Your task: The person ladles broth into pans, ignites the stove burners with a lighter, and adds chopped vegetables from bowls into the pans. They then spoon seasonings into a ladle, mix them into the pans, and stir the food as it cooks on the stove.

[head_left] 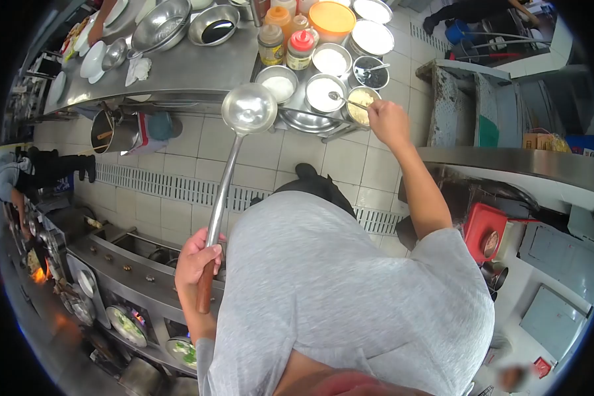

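My left hand (197, 256) is closed round the handle of a long metal ladle (228, 173) with a wooden grip. The ladle's bowl points away from me, level with the counter edge, and looks bare and shiny. My right hand (388, 123) pinches the handle of a small metal spoon (353, 102). The spoon's head lies over the tin of white powder (325, 92), its handle crossing above a tin of pale yellow granules (361, 113). Whether the spoon carries anything is too small to tell. Beside these stand another bowl of white seasoning (277, 84) and a dark sauce tin (372, 74) with a spoon.
A steel counter (198, 69) holds bowls, a red-capped jar (301, 49) and an orange-lidded tub (332, 20). Below it stands a large pot (115, 132). A stove line (132, 270) with lit burners runs at left. Another person (30, 173) works there. A red basin (485, 228) is at right.
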The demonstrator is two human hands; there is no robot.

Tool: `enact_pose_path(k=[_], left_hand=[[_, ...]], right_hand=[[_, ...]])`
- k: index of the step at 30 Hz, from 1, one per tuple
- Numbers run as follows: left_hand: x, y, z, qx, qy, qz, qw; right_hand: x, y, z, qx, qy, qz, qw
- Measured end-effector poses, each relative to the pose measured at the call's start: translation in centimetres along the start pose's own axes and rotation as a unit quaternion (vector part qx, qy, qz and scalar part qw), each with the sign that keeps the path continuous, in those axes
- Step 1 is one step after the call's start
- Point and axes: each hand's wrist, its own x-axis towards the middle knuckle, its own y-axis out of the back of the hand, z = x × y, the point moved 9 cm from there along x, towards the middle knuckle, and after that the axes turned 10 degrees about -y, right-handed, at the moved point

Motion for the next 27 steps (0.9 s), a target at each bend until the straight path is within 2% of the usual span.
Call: enact_pose_path(k=[4,7,10,13,16,22,27], left_hand=[[0.0,-0.4,0.4,0.008,0.003,-0.002,1.000],[0.2,-0.9,0.6,0.020,-0.001,-0.003,1.000],[0.3,-1.3,0.3,0.021,0.009,-0.006,1.000],[0.6,-1.8,0.4,0.019,0.012,-0.007,1.000],[0.9,-2.5,0.6,0.024,0.015,-0.012,1.000],[1.5,-3.3,1.1,0.036,0.011,-0.026,0.999],[2.1,-3.9,1.5,0.058,0.023,-0.032,0.998]], right_hand=[[0.6,-1.7,0.4,-0.012,-0.017,-0.011,1.000],[1.6,-4.6,2.1,0.034,-0.050,-0.037,0.997],[2.1,-6.7,4.1,0.128,-0.095,-0.091,0.983],[2.1,-7.9,6.2,0.234,-0.166,-0.149,0.946],[1.9,-8.2,7.4,0.325,-0.200,-0.166,0.909],[1.9,-7.8,7.8,0.375,-0.203,-0.182,0.886],[1.5,-5.0,5.9,0.369,-0.191,-0.176,0.892]])
